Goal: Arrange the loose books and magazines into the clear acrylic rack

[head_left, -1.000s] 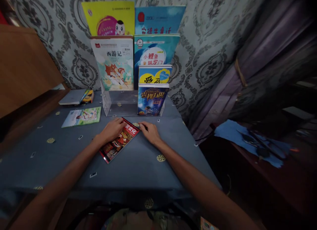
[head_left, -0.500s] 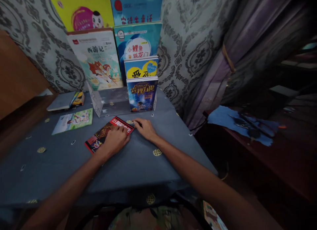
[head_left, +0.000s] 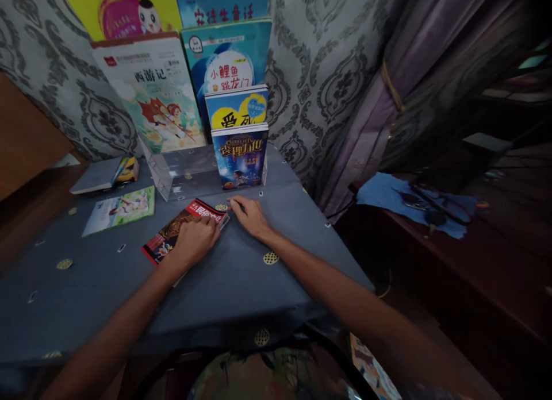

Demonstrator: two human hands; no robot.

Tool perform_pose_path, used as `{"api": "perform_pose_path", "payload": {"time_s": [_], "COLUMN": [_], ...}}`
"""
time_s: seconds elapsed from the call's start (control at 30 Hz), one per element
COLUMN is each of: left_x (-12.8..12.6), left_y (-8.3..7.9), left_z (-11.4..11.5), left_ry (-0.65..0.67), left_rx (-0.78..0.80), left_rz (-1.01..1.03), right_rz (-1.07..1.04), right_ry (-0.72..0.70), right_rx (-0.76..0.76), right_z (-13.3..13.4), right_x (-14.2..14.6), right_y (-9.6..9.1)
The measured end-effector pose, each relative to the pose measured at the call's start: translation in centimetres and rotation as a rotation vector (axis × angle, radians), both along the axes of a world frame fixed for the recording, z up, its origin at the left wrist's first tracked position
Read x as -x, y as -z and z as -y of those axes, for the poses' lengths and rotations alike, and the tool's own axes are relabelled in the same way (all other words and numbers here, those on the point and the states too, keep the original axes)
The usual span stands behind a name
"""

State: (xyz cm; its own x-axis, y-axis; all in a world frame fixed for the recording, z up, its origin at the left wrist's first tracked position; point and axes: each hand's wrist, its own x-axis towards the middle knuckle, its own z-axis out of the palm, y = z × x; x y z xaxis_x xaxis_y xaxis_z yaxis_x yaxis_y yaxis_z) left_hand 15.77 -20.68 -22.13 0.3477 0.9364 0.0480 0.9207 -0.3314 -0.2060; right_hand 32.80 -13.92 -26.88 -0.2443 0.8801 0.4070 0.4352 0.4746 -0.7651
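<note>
A red and dark book with a picture cover lies slanted on the table. My left hand rests across its right part, fingers bent and closed about the right edge, hiding much of the cover. A pale strip of pages shows under the cover beside those fingers. Close to the book's upper right corner is my right hand, its thumb and forefinger a little apart, with nothing visible between them. Whether its fingertips touch the corner is hard to tell.
Behind the hands, a clear stand holds several upright books, a blue one in front. A green-edged book and a grey book lie at left. Blue cloth with glasses lies on the dark red surface at right.
The view has shifted slightly. Pages now show beneath the book's right edge, which looks a little raised. Both hands stay in nearly the same places.
</note>
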Motion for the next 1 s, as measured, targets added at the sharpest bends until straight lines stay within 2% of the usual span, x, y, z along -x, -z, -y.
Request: {"api": "perform_pose_path", "payload": {"time_s": [0.23,0.47,0.7,0.83,0.93,1.0], "left_x": [-0.1,-0.2,0.3,1.3,2.0,2.2], "left_y": [0.0,0.3,0.8,2.0,2.8,3.1], "left_z": [0.1,0.2,0.3,-0.3,-1.0,-1.2], "left_ry": [0.007,0.039,0.051,0.175,0.285,0.311], "left_rx": [0.009,0.006,-0.039,-0.117,-0.125,-0.118], "left_rz": [0.001,-0.034,-0.033,0.082,0.174,0.206], "right_rz": [-0.021,0.286,0.339,0.321,0.309,0.313], "right_ry": [-0.055,-0.119,-0.1,-0.077,-0.036,-0.018], "right_rx": [-0.083,-0.086,-0.092,-0.093,-0.071,-0.051], "right_z": [0.7,1.1,1.3,1.2,1.1,1.1], "right_x": [0.1,0.4,0.3,0.3,0.3,0.3], "right_y": [-0.5,-0.6,-1.0,-0.9,-0.9,-0.9]}}
